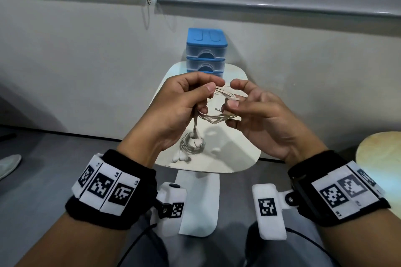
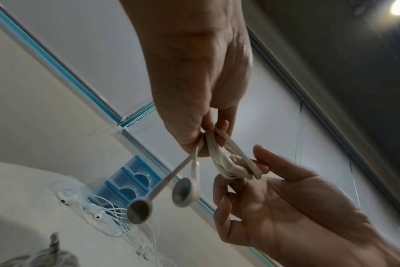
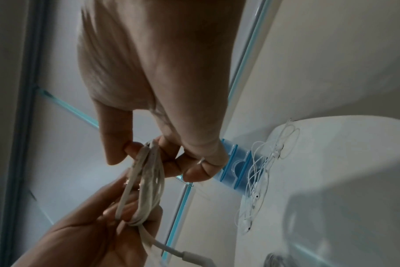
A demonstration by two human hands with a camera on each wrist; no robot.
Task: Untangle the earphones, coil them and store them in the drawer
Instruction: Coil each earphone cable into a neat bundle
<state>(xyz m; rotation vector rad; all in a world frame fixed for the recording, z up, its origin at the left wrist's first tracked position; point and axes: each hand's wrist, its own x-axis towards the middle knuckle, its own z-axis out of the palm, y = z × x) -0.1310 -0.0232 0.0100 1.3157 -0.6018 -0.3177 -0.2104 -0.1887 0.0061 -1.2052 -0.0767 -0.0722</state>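
**Coil stretched between both hands, drawers straight ahead**

Grey wall and lowered blinds back a small white table (image 1: 238, 154), and at its far edge stands a blue drawer unit (image 1: 206, 50) with all its clear drawers closed.

Above the table both hands hold one set of white earphones (image 1: 219, 104), already gathered into several loops. The left hand (image 1: 180, 110) pinches one end of the bundle between thumb and forefinger, the other fingers curled under it. In the left wrist view the two earbuds (image 2: 185, 192) hang free below that pinch on short stems. The right hand (image 1: 260, 119) has its thumb and curled fingers closed on the opposite end of the loops. The metal plug (image 1: 218, 109) shows in the gap between the hands, pointing left and not yet tucked in.

The coil's long axis runs left to right, from one hand to the other, across the line to the drawers. The drawer unit lies directly beyond the coil, about midway between the hands, so neither hand looks clearly nearer. Storing likely needs one hand to take the whole coil while the other pulls a drawer open.

A second, loose pair of earphones (image 1: 191, 147) lies on the table below the hands, near the front edge.
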